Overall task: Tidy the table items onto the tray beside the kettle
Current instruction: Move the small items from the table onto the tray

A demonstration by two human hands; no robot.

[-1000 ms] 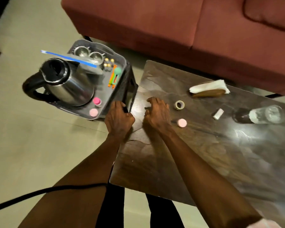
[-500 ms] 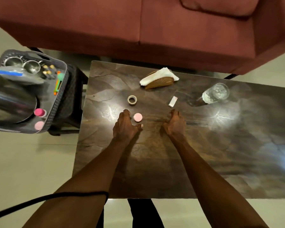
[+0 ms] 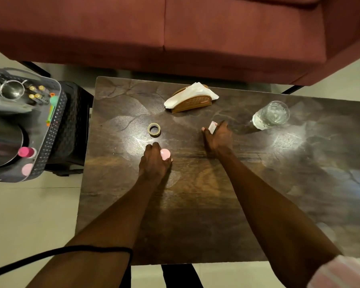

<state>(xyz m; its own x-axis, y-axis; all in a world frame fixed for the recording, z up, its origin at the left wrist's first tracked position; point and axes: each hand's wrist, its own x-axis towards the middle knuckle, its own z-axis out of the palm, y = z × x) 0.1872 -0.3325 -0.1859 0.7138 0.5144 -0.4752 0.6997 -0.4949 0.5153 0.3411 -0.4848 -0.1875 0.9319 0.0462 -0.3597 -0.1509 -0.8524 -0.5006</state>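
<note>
On the dark wooden table (image 3: 195, 204) my left hand (image 3: 153, 163) curls its fingers and thumb round a small pink round cap (image 3: 165, 154). My right hand (image 3: 217, 137) pinches a small white block (image 3: 212, 127) between thumb and fingers, farther back on the table. A roll of tape (image 3: 154, 129) lies flat just beyond my left hand. The grey perforated tray (image 3: 50, 129) stands at the left on a dark stool, with the steel kettle (image 3: 2, 140) on it, partly cut off by the frame edge.
A wicker napkin holder (image 3: 192, 98) with white napkins stands at the table's back. A clear glass (image 3: 271, 114) lies right of my right hand. The tray holds steel cups (image 3: 12, 90), pink caps (image 3: 26, 152) and small items. A red sofa (image 3: 175, 28) runs behind the table.
My left hand has closed round the pink cap. My right hand has moved forward and taken the white block between thumb and fingers. The view has shifted slightly.
</note>
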